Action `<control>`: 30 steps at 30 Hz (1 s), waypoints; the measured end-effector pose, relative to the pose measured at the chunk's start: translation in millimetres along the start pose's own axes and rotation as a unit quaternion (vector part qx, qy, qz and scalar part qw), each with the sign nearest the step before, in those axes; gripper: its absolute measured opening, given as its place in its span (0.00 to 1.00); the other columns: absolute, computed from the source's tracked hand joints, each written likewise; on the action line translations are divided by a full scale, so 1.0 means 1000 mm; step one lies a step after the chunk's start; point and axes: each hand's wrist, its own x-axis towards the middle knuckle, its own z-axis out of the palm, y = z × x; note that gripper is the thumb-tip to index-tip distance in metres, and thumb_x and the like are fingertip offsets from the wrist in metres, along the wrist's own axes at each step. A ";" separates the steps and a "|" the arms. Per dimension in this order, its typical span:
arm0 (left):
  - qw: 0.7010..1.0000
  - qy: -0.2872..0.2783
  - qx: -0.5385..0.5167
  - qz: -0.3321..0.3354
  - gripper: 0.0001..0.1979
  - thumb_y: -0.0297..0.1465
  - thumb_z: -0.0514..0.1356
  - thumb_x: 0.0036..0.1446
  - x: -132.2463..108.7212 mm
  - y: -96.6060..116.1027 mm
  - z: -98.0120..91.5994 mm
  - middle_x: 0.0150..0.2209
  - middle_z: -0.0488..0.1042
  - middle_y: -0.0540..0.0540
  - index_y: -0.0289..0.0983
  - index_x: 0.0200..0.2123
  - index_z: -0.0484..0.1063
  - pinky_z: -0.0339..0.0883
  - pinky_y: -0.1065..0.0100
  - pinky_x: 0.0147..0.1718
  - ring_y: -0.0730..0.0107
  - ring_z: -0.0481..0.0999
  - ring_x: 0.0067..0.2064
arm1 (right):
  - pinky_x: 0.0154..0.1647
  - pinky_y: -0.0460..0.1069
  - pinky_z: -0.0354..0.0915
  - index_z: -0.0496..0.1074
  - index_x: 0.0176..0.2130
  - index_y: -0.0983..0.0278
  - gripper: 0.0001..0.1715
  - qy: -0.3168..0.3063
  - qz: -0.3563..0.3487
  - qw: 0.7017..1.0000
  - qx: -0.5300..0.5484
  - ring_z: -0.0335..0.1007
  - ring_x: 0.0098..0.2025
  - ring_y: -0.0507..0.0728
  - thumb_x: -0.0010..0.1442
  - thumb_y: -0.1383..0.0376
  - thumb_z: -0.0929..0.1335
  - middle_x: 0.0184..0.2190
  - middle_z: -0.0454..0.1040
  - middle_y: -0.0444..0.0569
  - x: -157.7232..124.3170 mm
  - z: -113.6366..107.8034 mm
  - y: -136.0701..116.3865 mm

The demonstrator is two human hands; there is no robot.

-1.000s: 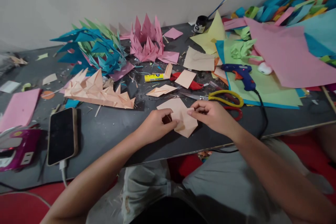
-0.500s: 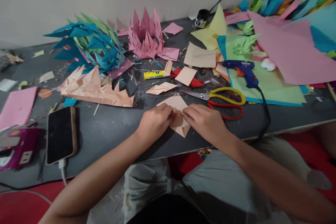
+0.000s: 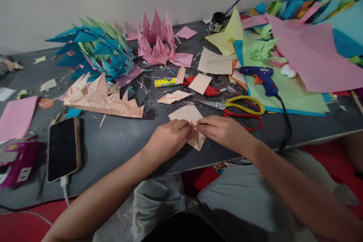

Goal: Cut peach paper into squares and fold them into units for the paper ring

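Observation:
A peach sheet of paper [image 3: 185, 113] lies on the dark table in front of me, its near part folded with creases running to a point. My left hand [image 3: 172, 136] grips its left side, fingers curled at the middle fold. From the right, my right hand [image 3: 219, 130] pinches the same fold, so the fingertips of both hands nearly meet. My fingers hide part of the crease. Just beyond lie a folded peach piece [image 3: 173, 96] and a peach paper square [image 3: 200, 83]. Scissors [image 3: 244, 106] with yellow and red handles rest beside my right hand.
A peach spiked paper strip [image 3: 103, 100], blue-green paper spikes [image 3: 99, 51] and a pink paper crown [image 3: 157, 41] stand behind. A yellow glue stick [image 3: 166, 82] lies midway. At right, a corded glue gun [image 3: 262, 77] rests on green paper. A phone [image 3: 64, 149] charges at left.
My fingertips have come closer together over the middle of the peach paper, and a raised fold now shows between them. The view has shifted slightly.

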 end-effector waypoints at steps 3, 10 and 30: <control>1.000 -0.008 0.005 0.007 0.09 0.27 0.51 0.60 0.000 0.000 -0.001 0.38 0.74 0.43 0.32 0.39 0.70 0.71 0.65 0.39 0.65 0.73 0.40 | 0.38 0.49 0.69 0.73 0.38 0.66 0.14 -0.011 0.002 1.000 0.008 0.70 0.39 0.54 0.63 0.69 0.59 0.38 0.75 0.51 -0.001 0.002 0.001; 0.999 -0.023 0.028 0.012 0.09 0.28 0.50 0.60 0.001 -0.001 -0.002 0.39 0.72 0.43 0.33 0.37 0.70 0.70 0.66 0.36 0.66 0.72 0.39 | 0.39 0.50 0.69 0.73 0.37 0.65 0.13 -0.025 0.014 0.999 0.031 0.69 0.39 0.55 0.62 0.69 0.60 0.38 0.74 0.50 0.001 0.002 0.003; 0.998 -0.034 0.025 0.036 0.09 0.28 0.51 0.60 0.002 -0.005 -0.004 0.39 0.71 0.44 0.34 0.36 0.70 0.69 0.67 0.36 0.68 0.71 0.39 | 0.40 0.51 0.68 0.74 0.37 0.64 0.14 -0.022 0.005 0.999 0.035 0.69 0.40 0.55 0.62 0.69 0.60 0.40 0.75 0.51 0.003 0.002 0.004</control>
